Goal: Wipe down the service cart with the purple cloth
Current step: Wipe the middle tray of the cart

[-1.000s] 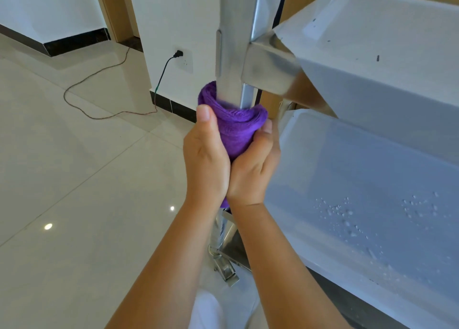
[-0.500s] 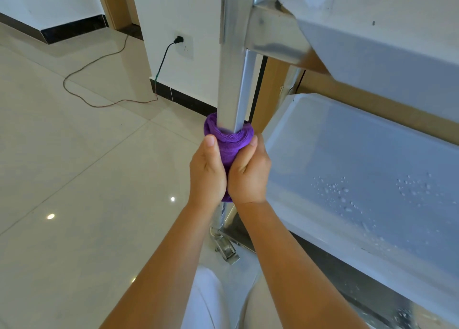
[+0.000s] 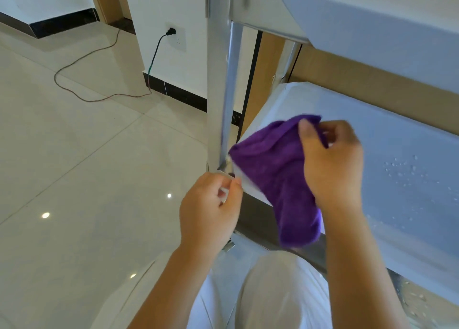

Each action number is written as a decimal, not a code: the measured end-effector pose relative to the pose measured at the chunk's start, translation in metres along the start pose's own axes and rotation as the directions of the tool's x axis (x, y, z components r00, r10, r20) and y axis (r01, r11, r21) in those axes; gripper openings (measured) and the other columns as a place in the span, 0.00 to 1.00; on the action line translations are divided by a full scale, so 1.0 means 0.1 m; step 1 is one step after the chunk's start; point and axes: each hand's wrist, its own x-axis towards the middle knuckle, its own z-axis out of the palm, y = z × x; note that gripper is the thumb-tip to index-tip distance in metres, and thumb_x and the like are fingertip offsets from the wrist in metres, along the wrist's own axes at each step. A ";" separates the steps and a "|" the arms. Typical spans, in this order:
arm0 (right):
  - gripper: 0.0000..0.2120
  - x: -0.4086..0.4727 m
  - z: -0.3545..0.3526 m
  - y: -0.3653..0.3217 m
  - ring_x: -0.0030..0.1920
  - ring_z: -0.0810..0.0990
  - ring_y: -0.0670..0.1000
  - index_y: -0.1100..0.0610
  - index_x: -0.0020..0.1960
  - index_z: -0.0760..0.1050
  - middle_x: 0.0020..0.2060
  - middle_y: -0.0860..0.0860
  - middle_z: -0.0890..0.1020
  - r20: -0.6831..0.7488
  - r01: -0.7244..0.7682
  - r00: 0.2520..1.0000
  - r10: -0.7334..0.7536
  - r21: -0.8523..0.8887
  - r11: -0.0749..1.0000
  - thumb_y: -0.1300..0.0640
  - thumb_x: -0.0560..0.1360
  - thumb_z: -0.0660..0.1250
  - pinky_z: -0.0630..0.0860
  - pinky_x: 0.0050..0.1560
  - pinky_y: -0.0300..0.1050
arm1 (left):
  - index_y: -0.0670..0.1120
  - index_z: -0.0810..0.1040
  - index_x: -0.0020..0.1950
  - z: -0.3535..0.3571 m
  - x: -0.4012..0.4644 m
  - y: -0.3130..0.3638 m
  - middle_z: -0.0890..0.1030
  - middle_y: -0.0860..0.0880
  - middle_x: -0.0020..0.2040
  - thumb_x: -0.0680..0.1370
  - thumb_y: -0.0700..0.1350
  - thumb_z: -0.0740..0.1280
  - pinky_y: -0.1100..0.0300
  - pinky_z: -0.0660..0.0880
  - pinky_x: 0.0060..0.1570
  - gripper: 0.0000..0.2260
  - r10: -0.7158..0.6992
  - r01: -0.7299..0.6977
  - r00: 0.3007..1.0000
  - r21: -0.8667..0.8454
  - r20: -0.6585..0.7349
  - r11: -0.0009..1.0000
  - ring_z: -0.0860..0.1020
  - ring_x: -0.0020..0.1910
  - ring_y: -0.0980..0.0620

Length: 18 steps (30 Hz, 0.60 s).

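Observation:
The purple cloth (image 3: 275, 169) hangs bunched over the near left corner of the service cart's middle shelf (image 3: 409, 129), just right of the metal corner post (image 3: 218, 92). My right hand (image 3: 332, 164) grips the cloth's upper right part, thumb on top. My left hand (image 3: 211, 209) is off the cloth, its fingers curled, by the bracket at the foot of the post; nothing shows in it. Water drops lie on the shelf's right part. The upper shelf (image 3: 372, 18) juts out overhead.
A thin cable (image 3: 82, 65) runs across the glossy tiled floor to a plug in the wall socket (image 3: 172, 32) left of the post. My knees in white trousers (image 3: 273, 291) are below the hands. A wooden panel stands behind the cart.
Both hands held the cloth wrapped round the post and slid it down. Now the cloth is off the post, in my right hand alone over the shelf corner; my left hand has let go.

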 end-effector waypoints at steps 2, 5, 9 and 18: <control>0.12 0.04 0.03 0.00 0.44 0.75 0.40 0.51 0.53 0.71 0.46 0.43 0.76 -0.014 0.027 1.000 -0.027 0.066 0.997 0.47 0.74 0.67 0.75 0.43 0.34 | 0.47 0.78 0.42 0.05 -0.03 0.03 0.76 0.57 0.38 0.72 0.53 0.61 0.73 0.68 0.37 0.11 0.037 -0.037 0.999 -0.035 -0.012 0.999 0.75 0.38 0.57; 0.14 -0.03 0.31 0.12 0.44 0.76 0.45 0.56 0.55 0.76 0.48 0.48 0.78 0.360 0.113 0.927 -0.103 -0.006 0.994 0.48 0.73 0.68 0.74 0.46 0.39 | 0.44 0.78 0.49 0.07 -0.03 0.02 0.76 0.55 0.44 0.72 0.51 0.60 0.76 0.66 0.45 0.14 0.068 -0.068 0.998 -0.060 -0.003 0.996 0.74 0.44 0.57; 0.22 -0.23 0.63 0.40 0.51 0.74 0.52 0.55 0.47 0.76 0.45 0.48 0.79 0.589 0.376 0.782 -0.201 -0.191 0.907 0.37 0.74 0.57 0.71 0.56 0.54 | 0.42 0.77 0.49 0.06 -0.04 -0.09 0.75 0.52 0.47 0.74 0.52 0.57 0.77 0.65 0.48 0.16 0.076 -0.076 0.997 0.009 0.033 0.997 0.71 0.46 0.59; 0.07 -0.34 0.74 0.42 0.27 0.72 0.53 0.61 0.35 0.72 0.27 0.54 0.76 0.339 0.486 0.859 -0.384 -0.301 0.821 0.59 0.66 0.69 0.74 0.31 0.45 | 0.42 0.74 0.59 0.08 -0.04 -0.10 0.74 0.54 0.54 0.74 0.38 0.62 0.77 0.63 0.44 0.13 -0.008 -0.009 0.987 0.100 0.161 0.995 0.73 0.50 0.55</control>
